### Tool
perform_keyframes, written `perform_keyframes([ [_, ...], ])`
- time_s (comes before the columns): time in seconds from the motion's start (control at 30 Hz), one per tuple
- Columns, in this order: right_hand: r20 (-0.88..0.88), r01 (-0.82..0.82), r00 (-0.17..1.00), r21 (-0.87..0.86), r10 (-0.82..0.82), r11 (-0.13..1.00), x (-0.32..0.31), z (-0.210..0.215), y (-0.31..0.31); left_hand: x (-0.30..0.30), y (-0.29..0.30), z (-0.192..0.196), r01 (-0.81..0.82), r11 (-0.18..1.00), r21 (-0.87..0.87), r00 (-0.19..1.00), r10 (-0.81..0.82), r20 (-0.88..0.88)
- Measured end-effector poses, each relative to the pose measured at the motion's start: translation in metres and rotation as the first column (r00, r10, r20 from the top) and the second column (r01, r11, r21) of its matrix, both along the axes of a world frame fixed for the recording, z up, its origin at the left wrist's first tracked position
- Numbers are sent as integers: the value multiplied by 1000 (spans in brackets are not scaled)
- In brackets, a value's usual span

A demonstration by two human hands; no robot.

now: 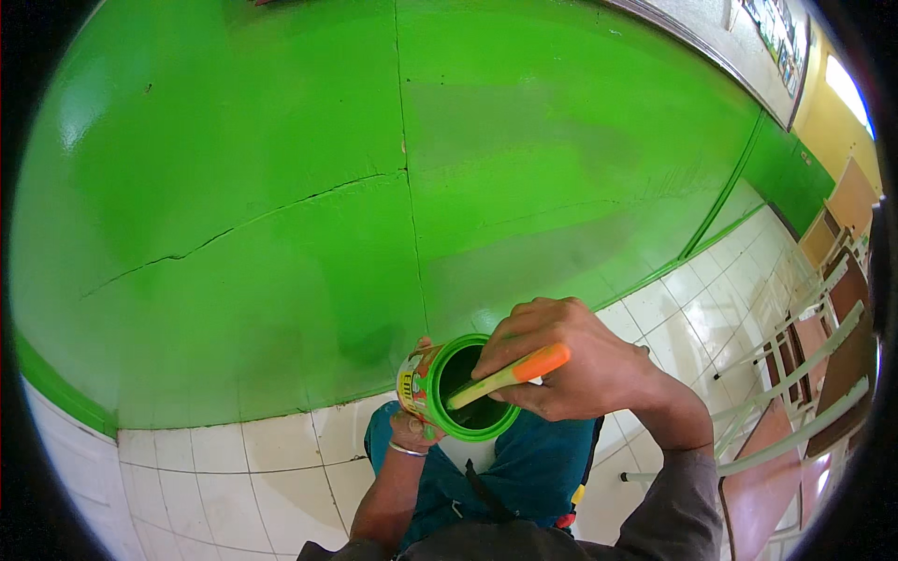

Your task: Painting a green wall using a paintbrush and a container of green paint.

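Note:
A round paint can [424, 388] with a green-smeared rim is tilted in front of my lap. My left hand [414, 431] wraps round its lower left side, and most of the fingers are behind the can. Over the can's mouth, my right hand [585, 360] grips a paintbrush [510, 376] with an orange and yellow-green handle. The brush's lower end is down inside the can, so its bristles are hidden. Ahead stands a glossy green wall [281, 271], split by a long slanting crack and a vertical seam. Dull, paler patches show on its right part.
White floor tiles [224, 486] run along the wall's foot. Several chairs with pale metal frames and brown boards [762, 458] stand close on my right. A framed board [739, 37] hangs at the upper right, above the green paint. A yellow wall [832, 112] rises farther off.

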State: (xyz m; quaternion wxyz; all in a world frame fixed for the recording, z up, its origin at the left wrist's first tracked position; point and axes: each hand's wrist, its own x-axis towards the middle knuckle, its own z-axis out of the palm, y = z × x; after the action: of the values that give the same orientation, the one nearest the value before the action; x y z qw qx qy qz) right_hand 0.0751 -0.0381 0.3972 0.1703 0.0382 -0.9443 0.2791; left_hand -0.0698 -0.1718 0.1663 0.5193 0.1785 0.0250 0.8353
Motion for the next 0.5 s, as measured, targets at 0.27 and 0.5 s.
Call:
perform_keyframes([
  [0.27, 118, -42, 993, 183, 21, 982, -10, -14, 2, -1, 1, -8, 54, 998, 16, 999, -54, 2],
  [0.5, 153, -3, 988, 189, -26, 982, -8, -9, 6, -1, 1, -12, 121, 991, 64, 993, -121, -1],
])
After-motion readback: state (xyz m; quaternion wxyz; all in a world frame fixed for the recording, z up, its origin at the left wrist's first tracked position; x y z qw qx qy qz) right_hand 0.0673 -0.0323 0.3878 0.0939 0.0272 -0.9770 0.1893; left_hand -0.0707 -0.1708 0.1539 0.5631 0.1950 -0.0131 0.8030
